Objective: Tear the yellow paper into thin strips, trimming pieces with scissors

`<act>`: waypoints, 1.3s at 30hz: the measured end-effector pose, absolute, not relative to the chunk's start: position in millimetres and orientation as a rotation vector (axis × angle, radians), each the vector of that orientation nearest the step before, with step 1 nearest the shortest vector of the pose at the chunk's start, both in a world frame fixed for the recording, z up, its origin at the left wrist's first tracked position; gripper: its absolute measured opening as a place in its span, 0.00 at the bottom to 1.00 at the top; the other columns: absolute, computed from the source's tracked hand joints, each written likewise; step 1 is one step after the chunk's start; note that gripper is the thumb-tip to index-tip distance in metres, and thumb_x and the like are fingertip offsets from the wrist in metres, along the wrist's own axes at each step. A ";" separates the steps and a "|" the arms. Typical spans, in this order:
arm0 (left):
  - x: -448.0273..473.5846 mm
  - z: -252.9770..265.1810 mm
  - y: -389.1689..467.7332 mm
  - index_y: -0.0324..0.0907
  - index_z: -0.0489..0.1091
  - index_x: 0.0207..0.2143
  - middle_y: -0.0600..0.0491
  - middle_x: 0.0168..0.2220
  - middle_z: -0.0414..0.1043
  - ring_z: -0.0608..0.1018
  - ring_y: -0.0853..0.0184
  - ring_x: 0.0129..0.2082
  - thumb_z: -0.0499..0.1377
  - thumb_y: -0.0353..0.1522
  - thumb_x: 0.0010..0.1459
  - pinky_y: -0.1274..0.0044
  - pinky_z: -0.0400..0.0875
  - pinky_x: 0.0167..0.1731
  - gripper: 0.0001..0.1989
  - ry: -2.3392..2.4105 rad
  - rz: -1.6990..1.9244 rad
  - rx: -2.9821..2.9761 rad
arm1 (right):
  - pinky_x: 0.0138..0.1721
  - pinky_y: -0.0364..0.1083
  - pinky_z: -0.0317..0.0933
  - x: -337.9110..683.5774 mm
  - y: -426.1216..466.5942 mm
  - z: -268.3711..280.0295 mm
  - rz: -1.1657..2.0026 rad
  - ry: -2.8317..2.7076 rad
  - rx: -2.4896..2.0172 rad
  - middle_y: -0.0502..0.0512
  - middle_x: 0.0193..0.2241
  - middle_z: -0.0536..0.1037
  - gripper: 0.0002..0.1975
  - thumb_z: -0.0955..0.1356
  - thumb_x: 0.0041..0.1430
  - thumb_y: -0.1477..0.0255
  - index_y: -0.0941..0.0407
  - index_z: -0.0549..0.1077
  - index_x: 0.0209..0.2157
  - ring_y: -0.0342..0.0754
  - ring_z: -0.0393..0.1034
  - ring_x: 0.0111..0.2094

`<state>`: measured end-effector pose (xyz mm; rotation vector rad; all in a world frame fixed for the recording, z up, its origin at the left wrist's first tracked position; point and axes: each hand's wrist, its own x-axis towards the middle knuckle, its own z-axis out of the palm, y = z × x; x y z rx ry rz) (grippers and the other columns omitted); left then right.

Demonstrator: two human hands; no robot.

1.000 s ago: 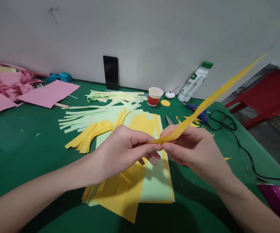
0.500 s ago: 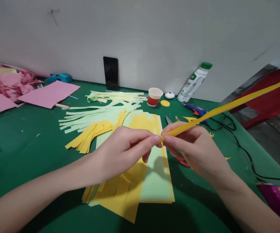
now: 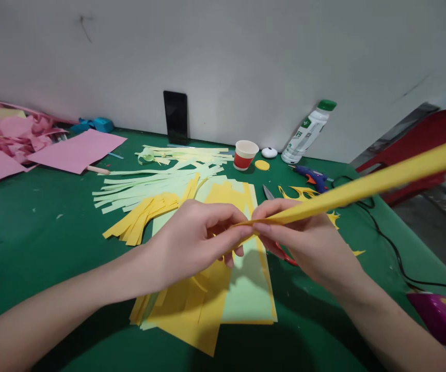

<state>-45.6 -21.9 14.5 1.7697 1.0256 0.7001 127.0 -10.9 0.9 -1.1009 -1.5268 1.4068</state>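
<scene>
A long yellow paper strip (image 3: pixel 366 185) runs from between my fingertips up and out past the right edge. Its near end is pinched by my left hand (image 3: pixel 207 240), thumb on top. Just beside that, my right hand (image 3: pixel 304 237) pinches the same strip between thumb and fingers. Beneath both hands lie pale green paper (image 3: pixel 248 299) and yellow paper (image 3: pixel 203 330), stacked and overlapping. Red-handled scissors (image 3: pixel 290 261) are partly hidden behind my right hand. Cut yellow strips (image 3: pixel 141 217) lie to the left of the stack.
Pale green strips (image 3: pixel 130 186), a paper cup (image 3: pixel 245 155), a yellow disc (image 3: pixel 262 165) and a leaning bottle (image 3: pixel 308 134) stand or lie farther back. A phone (image 3: pixel 176 118) leans on the wall. At right are a blue glue gun (image 3: pixel 312 175), its cable and a purple tool (image 3: pixel 440 315). Pink paper (image 3: pixel 79 150) lies left.
The strip's far part has dropped lower and its face has turned more toward me. More of its near end now shows over my left fingers. Both hands have shifted slightly left.
</scene>
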 end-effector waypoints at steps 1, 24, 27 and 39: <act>-46.2 14.5 -21.7 0.38 0.69 0.27 0.58 0.20 0.71 0.73 0.77 0.18 0.53 0.33 0.57 0.87 0.64 0.18 0.10 1.034 0.704 1.797 | 0.13 0.38 0.48 127.5 -10.8 0.5 1.431 -1.521 -1.098 0.47 0.19 0.67 0.07 0.72 0.45 0.68 0.57 0.72 0.25 0.36 0.56 0.16; -103.7 31.2 13.9 0.41 0.71 0.24 0.55 0.22 0.72 0.65 0.74 0.19 0.53 0.40 0.56 0.82 0.52 0.17 0.15 1.121 0.263 2.084 | 0.13 0.41 0.38 212.5 29.4 39.5 1.205 -1.314 -1.255 0.47 0.09 0.60 0.16 0.76 0.33 0.65 0.59 0.70 0.12 0.34 0.53 0.11; -113.3 30.6 20.0 0.41 0.71 0.24 0.55 0.23 0.72 0.67 0.73 0.20 0.53 0.40 0.57 0.82 0.54 0.18 0.15 1.104 0.243 2.108 | 0.13 0.41 0.37 226.7 32.7 43.7 1.201 -1.296 -1.301 0.49 0.07 0.61 0.17 0.76 0.32 0.65 0.61 0.70 0.10 0.35 0.55 0.11; -151.5 34.2 32.0 0.40 0.71 0.16 0.57 0.14 0.69 0.68 0.77 0.16 0.58 0.42 0.51 0.84 0.64 0.21 0.18 0.979 0.571 2.098 | 0.13 0.41 0.37 238.0 38.9 54.1 1.115 -1.043 -1.179 0.47 0.05 0.58 0.19 0.71 0.46 0.77 0.61 0.65 0.07 0.32 0.53 0.10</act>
